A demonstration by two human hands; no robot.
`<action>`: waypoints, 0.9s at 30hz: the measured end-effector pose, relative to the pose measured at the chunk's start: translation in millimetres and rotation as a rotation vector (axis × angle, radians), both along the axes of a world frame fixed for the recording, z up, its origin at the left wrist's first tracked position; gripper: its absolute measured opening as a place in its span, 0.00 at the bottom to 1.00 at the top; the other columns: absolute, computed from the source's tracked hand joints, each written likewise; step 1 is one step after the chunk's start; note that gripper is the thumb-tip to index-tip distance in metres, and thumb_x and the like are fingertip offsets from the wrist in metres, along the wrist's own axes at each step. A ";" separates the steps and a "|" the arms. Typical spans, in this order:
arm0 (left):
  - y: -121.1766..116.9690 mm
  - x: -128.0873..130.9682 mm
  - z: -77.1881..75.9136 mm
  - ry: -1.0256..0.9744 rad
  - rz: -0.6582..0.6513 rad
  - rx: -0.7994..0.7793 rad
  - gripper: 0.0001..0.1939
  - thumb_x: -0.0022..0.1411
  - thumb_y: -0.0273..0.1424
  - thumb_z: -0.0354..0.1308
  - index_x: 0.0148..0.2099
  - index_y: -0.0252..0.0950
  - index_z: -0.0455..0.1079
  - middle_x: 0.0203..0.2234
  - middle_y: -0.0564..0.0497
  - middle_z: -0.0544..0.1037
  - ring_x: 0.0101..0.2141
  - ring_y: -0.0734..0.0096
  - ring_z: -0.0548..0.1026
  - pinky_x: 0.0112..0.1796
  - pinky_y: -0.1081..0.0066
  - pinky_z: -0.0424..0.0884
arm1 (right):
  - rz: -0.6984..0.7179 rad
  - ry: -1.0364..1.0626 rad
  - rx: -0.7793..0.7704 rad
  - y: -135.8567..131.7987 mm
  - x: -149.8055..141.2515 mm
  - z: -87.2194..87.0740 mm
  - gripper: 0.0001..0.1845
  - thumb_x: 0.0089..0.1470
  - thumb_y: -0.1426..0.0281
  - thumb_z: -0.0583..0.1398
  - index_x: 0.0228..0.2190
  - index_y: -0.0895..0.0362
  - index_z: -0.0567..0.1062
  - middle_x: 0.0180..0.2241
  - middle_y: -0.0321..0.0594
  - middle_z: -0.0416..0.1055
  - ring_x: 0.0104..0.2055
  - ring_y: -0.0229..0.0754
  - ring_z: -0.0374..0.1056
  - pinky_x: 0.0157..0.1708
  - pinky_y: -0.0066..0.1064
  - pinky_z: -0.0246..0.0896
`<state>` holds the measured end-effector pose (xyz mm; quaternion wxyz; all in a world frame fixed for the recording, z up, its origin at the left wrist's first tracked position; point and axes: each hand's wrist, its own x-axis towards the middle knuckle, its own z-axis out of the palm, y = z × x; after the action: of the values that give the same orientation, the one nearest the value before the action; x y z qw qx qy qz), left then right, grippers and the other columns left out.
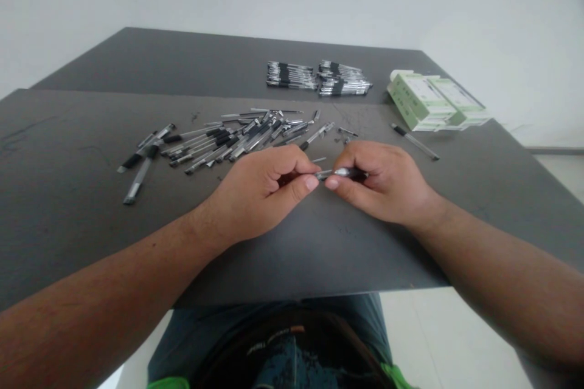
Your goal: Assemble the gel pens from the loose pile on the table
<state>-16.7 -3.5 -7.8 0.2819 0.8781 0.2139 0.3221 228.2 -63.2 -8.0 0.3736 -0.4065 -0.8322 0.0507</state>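
Observation:
Both my hands meet over the near part of the dark table, gripping one pen (350, 172) with a clear barrel and a black grip. My left hand (274, 185) pinches its left end between thumb and forefinger. My right hand (381, 182) is closed around the black grip portion, thumb in front. Fingers cover much of the pen, so whether its parts are joined cannot be seen. Just beyond my hands lies a loose pile of pens and pen parts (246, 140). A separate pen (314, 135) and small pieces (347, 132) lie right of the pile.
Stacked pens form two groups at the back, a left stack (291, 75) and a right stack (344, 79). Green-and-white boxes (429, 100) stand at the right, with a single pen (415, 141) before them. Several pens (141, 170) lie crossed at the left of the table (68, 194).

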 end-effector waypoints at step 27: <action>-5.0 2.2 -10.2 -0.064 0.123 -0.188 0.06 0.69 0.31 0.65 0.47 0.42 0.81 0.36 0.56 0.87 0.32 0.73 0.82 0.34 0.72 0.77 | 0.004 0.029 -0.183 0.6 -0.5 0.0 0.11 0.70 0.65 0.65 0.34 0.54 0.77 0.28 0.32 0.75 0.28 0.36 0.68 0.30 0.29 0.57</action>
<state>-14.6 -8.5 -17.9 0.3495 0.8223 0.2875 0.3450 227.7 -62.6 -8.0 0.3468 -0.4366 -0.8193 0.1333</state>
